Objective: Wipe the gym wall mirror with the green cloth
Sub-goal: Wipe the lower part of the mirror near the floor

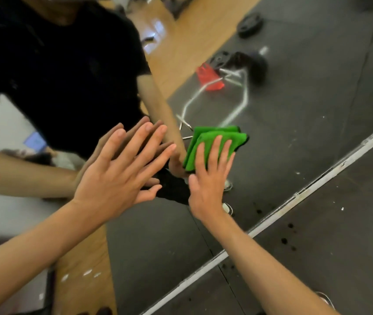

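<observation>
The wall mirror [294, 114] fills most of the head view, its pale bottom frame running diagonally from lower left to upper right. My right hand [208, 178] presses a folded green cloth [217, 139] flat against the glass with straight, spread fingers. To the left of it, my left hand [122, 173] lies flat on the mirror, fingers spread and holding nothing. The glass shows my own reflection in a black shirt, with the reflected hands meeting mine.
Reflected in the mirror are a bent metal bar, a red object [210, 78], black weight plates [249, 26] and a strip of wooden floor. Dark rubber gym flooring [340, 258] with small spots lies below the mirror frame at lower right.
</observation>
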`<state>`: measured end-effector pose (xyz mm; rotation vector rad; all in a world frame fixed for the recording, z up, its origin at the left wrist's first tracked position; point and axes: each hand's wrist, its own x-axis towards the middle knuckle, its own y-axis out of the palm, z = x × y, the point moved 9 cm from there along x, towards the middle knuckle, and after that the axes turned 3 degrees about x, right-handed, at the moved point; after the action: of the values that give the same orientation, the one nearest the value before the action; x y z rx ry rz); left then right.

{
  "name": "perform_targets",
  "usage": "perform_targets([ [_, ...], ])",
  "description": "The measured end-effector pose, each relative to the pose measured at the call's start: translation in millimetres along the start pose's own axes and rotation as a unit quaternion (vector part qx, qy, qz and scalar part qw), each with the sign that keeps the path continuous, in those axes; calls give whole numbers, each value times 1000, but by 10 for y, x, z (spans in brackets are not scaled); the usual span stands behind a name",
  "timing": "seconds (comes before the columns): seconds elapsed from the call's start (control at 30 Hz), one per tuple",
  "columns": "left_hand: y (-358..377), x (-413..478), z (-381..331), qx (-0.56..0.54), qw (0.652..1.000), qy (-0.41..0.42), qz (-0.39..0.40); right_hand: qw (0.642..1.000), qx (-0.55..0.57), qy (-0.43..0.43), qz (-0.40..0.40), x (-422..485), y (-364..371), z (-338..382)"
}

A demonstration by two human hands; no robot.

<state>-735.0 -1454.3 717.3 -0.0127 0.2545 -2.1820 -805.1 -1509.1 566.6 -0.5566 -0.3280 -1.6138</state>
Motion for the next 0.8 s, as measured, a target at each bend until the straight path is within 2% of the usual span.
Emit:
perform_targets([
  [0.07,15,21,21,-28,999,-13,-11,996,-23,-30,83,-576,191,-171],
  [0.1,53,29,34,-50,998,-21,-13,996,-24,1,85,-661,168,-362],
  [0.17,151,52,62,-74,997,-31,-9,989,24,145,21,-466,-38,-829],
  [0.23,222,57,83,-73,997,-35,-2,938,125,315,-76,-85,-333,-1271],
  [0.3,240,44,89,-67,997,-34,-6,901,151,382,-140,235,-601,-1488],
  [0.43,218,19,64,-76,997,-35,1,926,132,329,-133,125,-448,-1280],
  [0.53,75,-3,-6,-48,999,-12,7,959,98,263,-31,-667,121,-739],
  [0.6,-20,-40,-27,-8,1000,-1,-1,959,118,250,54,-1173,380,-467],
  [0.63,-19,-39,-37,-6,1000,1,-6,959,119,247,72,-1305,406,-475],
  [0.73,126,38,49,-79,997,-20,9,972,83,217,35,-891,169,-786],
  [0.8,148,59,69,-118,992,-28,16,953,105,279,-55,-280,-164,-1169],
])
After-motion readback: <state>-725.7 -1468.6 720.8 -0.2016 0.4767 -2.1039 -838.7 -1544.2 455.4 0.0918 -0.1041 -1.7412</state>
